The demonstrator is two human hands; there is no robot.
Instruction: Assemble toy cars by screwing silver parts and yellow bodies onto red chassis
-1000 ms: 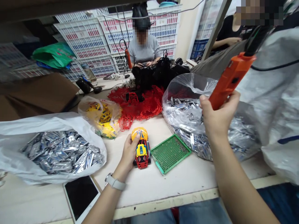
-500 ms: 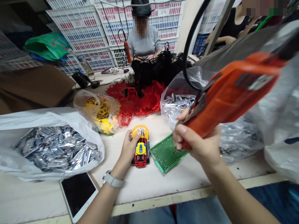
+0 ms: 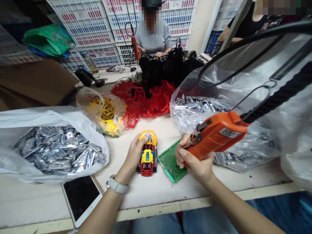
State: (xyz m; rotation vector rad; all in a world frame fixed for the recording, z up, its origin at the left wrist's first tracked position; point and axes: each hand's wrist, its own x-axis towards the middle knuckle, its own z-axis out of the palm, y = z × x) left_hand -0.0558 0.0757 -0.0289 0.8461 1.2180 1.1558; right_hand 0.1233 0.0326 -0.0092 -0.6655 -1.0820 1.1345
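Note:
On the white tabletop, a yellow, red and blue toy car (image 3: pixel 147 156) lies with my left hand (image 3: pixel 135 152) closed round its yellow end, thumb on top. My right hand (image 3: pixel 195 162) is wrapped round an orange electric screwdriver (image 3: pixel 216 133), held tilted above a green perforated tray (image 3: pixel 170 159). The screwdriver's tip is hidden behind my fingers and seems to point down at the tray. A black cable and a coiled hanger run from its upper end to the right.
Bags of silver packets stand at the left (image 3: pixel 60 149) and right (image 3: pixel 234 159). A bag of yellow parts (image 3: pixel 107 113), red plastic frames (image 3: pixel 151 100) and black wired parts (image 3: pixel 168 68) lie farther back. A tablet (image 3: pixel 81 198) rests front left. A person (image 3: pixel 154 39) sits opposite.
My right hand has brought the screwdriver down and left over the green tray. My left hand still grips the toy car in about the same place.

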